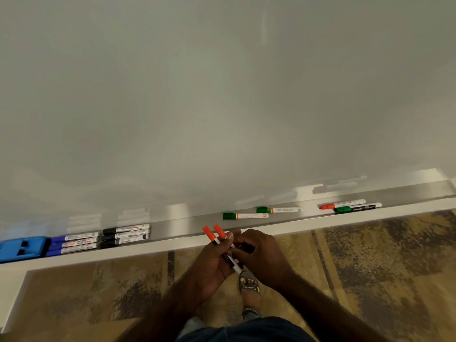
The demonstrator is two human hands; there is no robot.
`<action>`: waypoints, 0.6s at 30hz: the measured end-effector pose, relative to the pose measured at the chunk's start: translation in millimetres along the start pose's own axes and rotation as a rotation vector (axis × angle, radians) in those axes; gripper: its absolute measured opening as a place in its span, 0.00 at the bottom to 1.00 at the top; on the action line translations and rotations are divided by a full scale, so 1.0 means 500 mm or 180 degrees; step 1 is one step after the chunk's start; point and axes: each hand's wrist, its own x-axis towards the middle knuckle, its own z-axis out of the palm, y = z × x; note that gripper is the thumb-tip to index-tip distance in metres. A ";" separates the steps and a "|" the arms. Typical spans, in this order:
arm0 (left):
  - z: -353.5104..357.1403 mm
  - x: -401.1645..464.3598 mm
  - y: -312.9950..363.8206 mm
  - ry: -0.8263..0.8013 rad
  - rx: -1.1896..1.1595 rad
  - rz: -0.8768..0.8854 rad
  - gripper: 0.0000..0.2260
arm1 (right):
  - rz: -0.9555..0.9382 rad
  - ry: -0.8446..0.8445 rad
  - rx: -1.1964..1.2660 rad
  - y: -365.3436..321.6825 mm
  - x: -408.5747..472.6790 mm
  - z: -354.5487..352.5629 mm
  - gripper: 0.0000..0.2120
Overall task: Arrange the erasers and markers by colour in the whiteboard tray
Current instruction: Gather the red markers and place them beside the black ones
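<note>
Left hand [212, 262] is pinching two orange-capped markers [217, 236] at lower centre, just off tray [187, 227]; right hand [259, 253] is curling onto their barrels. Risk: loose two-marker grip slipping, one dropping to floor.

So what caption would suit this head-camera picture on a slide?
Both hands, left hand and right hand, hold two red-capped markers before a whiteboard tray partly sorted by colour.

I have a single head-worn wide-angle view, looking forward and steeply down, close to the whiteboard [222, 95]. The whiteboard tray [187, 225] crosses the frame slantwise, with my hands [237, 257] low at centre above the patterned carpet [382, 262].
</note>
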 end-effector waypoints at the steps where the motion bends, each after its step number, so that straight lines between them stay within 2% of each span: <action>1: 0.000 0.002 -0.001 -0.0007 -0.0032 -0.0003 0.14 | 0.0000 0.0002 -0.0036 0.002 -0.001 -0.002 0.10; 7: 0.022 0.018 -0.004 -0.0081 0.0012 -0.0141 0.18 | -0.0048 -0.0011 -0.0024 0.015 -0.008 -0.030 0.10; 13: 0.072 0.032 -0.012 -0.0305 0.0085 -0.0229 0.14 | 0.0286 0.0204 0.0257 0.055 -0.023 -0.100 0.08; 18: 0.086 0.054 -0.022 -0.0422 -0.0021 -0.0345 0.17 | 0.0472 0.0778 -0.0510 0.114 -0.016 -0.194 0.08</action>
